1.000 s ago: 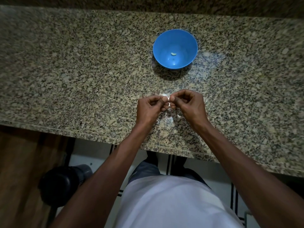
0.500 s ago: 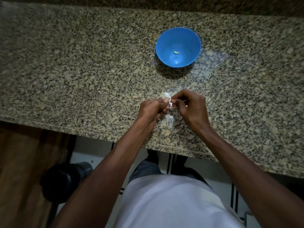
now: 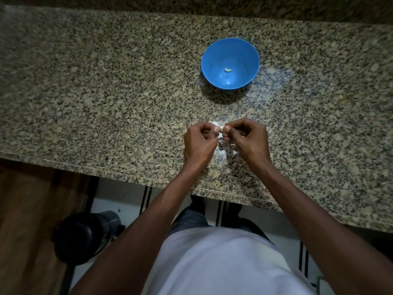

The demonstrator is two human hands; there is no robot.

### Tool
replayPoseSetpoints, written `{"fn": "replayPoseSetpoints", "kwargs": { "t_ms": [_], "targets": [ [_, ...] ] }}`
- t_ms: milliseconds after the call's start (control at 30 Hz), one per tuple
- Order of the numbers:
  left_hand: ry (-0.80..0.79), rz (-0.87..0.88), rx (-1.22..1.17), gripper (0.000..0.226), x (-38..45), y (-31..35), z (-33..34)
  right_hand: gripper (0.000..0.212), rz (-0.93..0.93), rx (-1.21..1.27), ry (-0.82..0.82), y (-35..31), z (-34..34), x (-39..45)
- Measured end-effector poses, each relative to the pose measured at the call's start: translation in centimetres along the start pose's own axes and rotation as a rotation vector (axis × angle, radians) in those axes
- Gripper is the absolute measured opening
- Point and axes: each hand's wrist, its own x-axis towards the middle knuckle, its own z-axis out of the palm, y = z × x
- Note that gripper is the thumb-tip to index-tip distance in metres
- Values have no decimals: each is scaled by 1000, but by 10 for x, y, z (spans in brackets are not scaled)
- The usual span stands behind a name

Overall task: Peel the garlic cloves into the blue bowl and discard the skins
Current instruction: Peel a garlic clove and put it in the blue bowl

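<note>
A blue bowl (image 3: pixel 214 60) stands on the granite counter beyond my hands, with one peeled garlic clove (image 3: pixel 228 70) lying in it. Nearer the front edge, my left hand (image 3: pixel 198 143) and my right hand (image 3: pixel 249 140) meet fingertip to fingertip and pinch a small garlic clove (image 3: pixel 221 130) between them. Only a pale sliver of that clove shows between the thumbs. White garlic skins (image 3: pixel 222 155) lie on the counter under and between my hands, and a bit of white skin (image 3: pixel 214 123) shows just beyond my left fingers.
The speckled granite counter (image 3: pixel 106 92) runs across the whole view, its front edge just under my wrists. A dark round bin-like object (image 3: pixel 85 235) sits on the floor at the lower left beside a wooden panel (image 3: pixel 25 220).
Both hands have stayed together over the skins, shifting their grip slightly on the clove. The view has drifted a little; the bowl has not moved.
</note>
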Motion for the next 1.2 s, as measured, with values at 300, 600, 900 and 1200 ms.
{"fn": "replayPoseSetpoints", "kwargs": {
  "t_ms": [300,600,900,1200],
  "targets": [
    [-144,112,-47,23,-9,-15,-8,14,124,175,-50,12,-12,-2],
    [-109,280,4,16,-10,-11,-6,18,77,97,-94,11,-15,-14],
    [3,363,-14,9,-14,-13,-5,11,114,57,-174,4,-18,-11],
    [-49,499,139,11,-11,-17,-7,14,256,239,-234,-2,-20,-9]
  ]
}}
